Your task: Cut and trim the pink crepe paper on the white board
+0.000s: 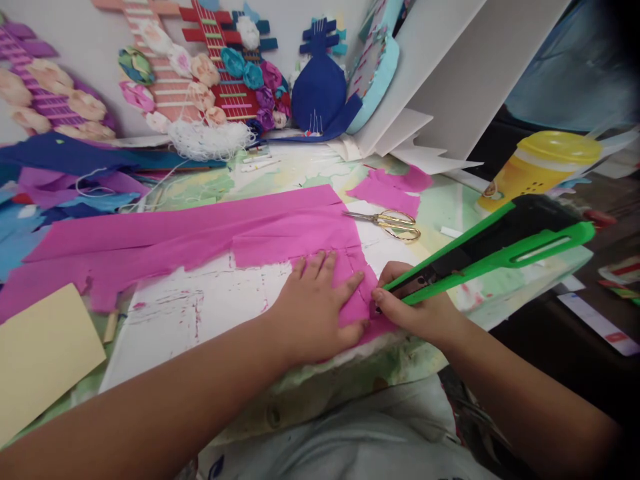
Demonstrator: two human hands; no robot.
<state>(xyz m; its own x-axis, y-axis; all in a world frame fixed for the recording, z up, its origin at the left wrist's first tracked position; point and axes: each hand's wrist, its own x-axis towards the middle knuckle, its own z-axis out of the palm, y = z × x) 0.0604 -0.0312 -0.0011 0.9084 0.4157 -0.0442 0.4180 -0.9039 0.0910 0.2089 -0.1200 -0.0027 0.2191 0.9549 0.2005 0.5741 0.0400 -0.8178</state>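
A sheet of bright pink crepe-like material [295, 233] lies over a white board [175, 320] scored with pinkish lines. My left hand [315, 300] rests flat on the sheet near its right end, fingers spread. My right hand [415, 300] grips a green and black utility knife [465, 260] close to its front end. The knife's tip meets the pink sheet just right of my left fingers, and its back end slants up to the right. Gold-handled scissors [390, 221] lie beyond my right hand, with their blades pointing left onto the sheet.
Loose pink scraps [390, 187] lie behind the scissors. A yellow lidded cup [540, 167] stands at right. Blue and purple scraps [75, 180] pile up at left, near a cream card [45, 360]. Instrument-shaped decorations [320, 87] and white yarn [210, 139] line the back.
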